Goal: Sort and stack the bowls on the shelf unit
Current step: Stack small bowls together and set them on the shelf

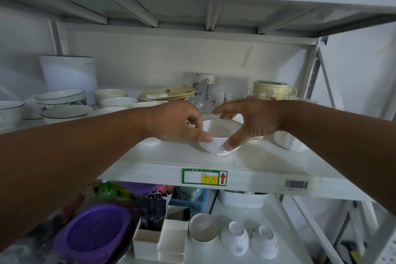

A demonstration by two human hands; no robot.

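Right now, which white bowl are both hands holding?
The ribbed white bowl at the middle shelf's front, pinched between left hand and right hand; the others sit untouched.

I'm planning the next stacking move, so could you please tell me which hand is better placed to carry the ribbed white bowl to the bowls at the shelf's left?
Probably the left hand: its grip is on the ribbed white bowl on the side nearer the left-hand bowls.

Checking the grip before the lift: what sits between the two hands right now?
Head view: only the white ribbed bowl lies between them. The left hand pinches its near-left wall, and the right hand holds its right side. It rests on the shelf.
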